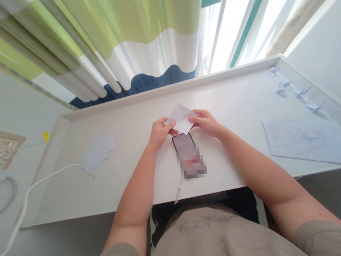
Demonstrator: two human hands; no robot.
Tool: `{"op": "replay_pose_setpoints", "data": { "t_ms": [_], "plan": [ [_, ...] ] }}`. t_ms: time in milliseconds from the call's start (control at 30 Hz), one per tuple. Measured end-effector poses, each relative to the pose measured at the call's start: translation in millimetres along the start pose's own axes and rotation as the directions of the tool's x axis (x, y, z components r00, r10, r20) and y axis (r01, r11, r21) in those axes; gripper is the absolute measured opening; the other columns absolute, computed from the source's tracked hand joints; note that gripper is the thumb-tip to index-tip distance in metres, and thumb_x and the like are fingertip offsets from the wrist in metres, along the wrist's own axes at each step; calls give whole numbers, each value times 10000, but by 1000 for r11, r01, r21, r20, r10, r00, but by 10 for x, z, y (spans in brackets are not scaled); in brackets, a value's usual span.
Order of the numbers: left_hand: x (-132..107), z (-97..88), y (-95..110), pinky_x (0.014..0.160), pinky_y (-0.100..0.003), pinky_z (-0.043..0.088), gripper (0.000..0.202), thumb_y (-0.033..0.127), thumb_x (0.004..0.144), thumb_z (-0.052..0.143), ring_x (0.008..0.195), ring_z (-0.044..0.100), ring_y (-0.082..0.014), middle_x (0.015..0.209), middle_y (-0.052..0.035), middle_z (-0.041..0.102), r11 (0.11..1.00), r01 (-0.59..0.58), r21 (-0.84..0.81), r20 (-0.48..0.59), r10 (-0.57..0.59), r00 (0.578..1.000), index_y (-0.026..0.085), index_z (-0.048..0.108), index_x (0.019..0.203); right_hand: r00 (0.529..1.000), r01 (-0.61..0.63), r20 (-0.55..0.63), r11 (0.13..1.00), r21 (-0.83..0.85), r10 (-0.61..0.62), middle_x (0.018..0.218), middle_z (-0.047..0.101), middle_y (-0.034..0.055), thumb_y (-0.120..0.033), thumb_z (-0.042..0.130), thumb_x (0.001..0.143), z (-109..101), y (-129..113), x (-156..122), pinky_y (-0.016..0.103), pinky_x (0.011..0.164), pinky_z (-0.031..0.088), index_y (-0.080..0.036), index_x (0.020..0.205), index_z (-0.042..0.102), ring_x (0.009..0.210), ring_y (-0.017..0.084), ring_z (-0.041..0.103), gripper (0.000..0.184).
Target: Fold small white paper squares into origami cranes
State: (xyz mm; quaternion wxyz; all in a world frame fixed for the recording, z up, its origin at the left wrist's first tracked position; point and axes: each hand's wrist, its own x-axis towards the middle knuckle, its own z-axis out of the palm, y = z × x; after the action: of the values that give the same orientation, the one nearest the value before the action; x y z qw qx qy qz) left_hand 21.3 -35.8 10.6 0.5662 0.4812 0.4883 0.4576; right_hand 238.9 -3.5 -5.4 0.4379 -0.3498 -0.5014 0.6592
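Note:
A white square of paper (pixel 180 117), turned so one corner points away from me, is held up between both hands over the desk. My left hand (pixel 160 132) pinches its left side, thumb on top. On the right side my right hand (pixel 205 121) grips it the same way, with the thumb on the upper face. Just below the paper lies a phone (pixel 187 150), its lower part blurred out, with a strap hanging toward the desk's front edge. The fingers under the paper are partly hidden.
Several folded paper pieces (pixel 300 92) stand along the right rim of the white desk (pixel 133 179). Printed sheets (pixel 303 140) lie at the right, loose white papers (pixel 99 152) at the left. A white cable (pixel 52 174) runs from the wall socket (pixel 3 146). Curtains (pixel 150 34) hang behind.

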Motion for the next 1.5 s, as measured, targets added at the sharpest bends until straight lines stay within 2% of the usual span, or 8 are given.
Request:
{"op": "replay_pose_setpoints", "data": {
  "t_ms": [167, 533, 767, 1067, 1167, 1300, 1367, 1500],
  "plan": [
    [42, -14, -39, 595, -238, 574, 346, 442, 700, 902, 673, 700, -129, 821, -34, 773, 996, -81, -22, -36, 81, 996, 163, 772, 859, 999, -10, 34, 999, 44, 8, 882, 810, 39, -433, 902, 704, -12, 5, 4, 357, 711, 674, -199, 930, 808, 797, 213, 751, 339],
    [37, -60, -48, 623, -299, 553, 201, 293, 733, 725, 665, 723, -168, 762, -48, 767, 992, -100, -78, 12, 101, 995, 176, 826, 863, 998, -58, 20, 993, 103, 56, 774, 775, 41, -369, 818, 731, -6, -3, 18, 427, 749, 673, -210, 819, 759, 744, 227, 758, 191],
    [16, -15, -61, 606, -279, 553, 267, 428, 808, 799, 656, 708, -159, 770, -49, 777, 975, -191, 116, -6, 193, 981, 174, 815, 888, 998, 48, -34, 997, -58, -50, 736, 743, 17, -605, 912, 710, 27, 38, 9, 330, 692, 622, -206, 788, 721, 696, 181, 705, 449],
    [49, -54, -112, 639, -272, 551, 408, 406, 756, 906, 689, 741, -157, 877, -64, 799, 976, -196, 95, 22, 195, 981, 162, 735, 1035, 986, 135, -80, 979, -150, -149, 946, 774, 42, -519, 991, 625, -37, 100, 48, 304, 672, 563, -206, 1021, 751, 739, 167, 704, 559],
    [51, -51, -101, 676, -276, 560, 502, 407, 722, 943, 707, 746, -153, 883, -45, 792, 984, -174, 50, 11, 173, 985, 173, 705, 1098, 983, 157, -75, 978, -138, -168, 1031, 774, 58, -510, 993, 631, -25, 99, 50, 334, 730, 600, -224, 1080, 739, 813, 194, 740, 590],
    [43, 19, -105, 713, -284, 565, 744, 471, 646, 1004, 737, 767, -175, 805, -8, 766, 996, -12, -86, -12, 11, 1000, 182, 616, 1210, 976, 182, -98, 976, -122, -195, 1057, 767, 64, -495, 999, 643, 5, 91, 48, 364, 779, 625, -242, 1151, 715, 831, 199, 744, 635],
    [28, 84, -106, 721, -297, 568, 743, 530, 629, 1009, 756, 774, -190, 818, -36, 780, 990, 59, -128, 23, -56, 998, 162, 629, 1150, 969, 201, -126, 973, -111, -214, 1076, 766, 65, -489, 1001, 644, 30, 81, 45, 365, 787, 629, -250, 1166, 705, 824, 192, 739, 646],
    [-24, 209, -74, 725, -306, 565, 596, 530, 678, 983, 778, 776, -192, 941, -93, 823, 994, 34, -105, 92, -25, 995, 138, 746, 1058, 955, 235, -170, 969, -78, -245, 1098, 759, 58, -491, 998, 649, 95, 51, 31, 364, 768, 637, -265, 1196, 682, 788, 180, 729, 671]
  ]
}}
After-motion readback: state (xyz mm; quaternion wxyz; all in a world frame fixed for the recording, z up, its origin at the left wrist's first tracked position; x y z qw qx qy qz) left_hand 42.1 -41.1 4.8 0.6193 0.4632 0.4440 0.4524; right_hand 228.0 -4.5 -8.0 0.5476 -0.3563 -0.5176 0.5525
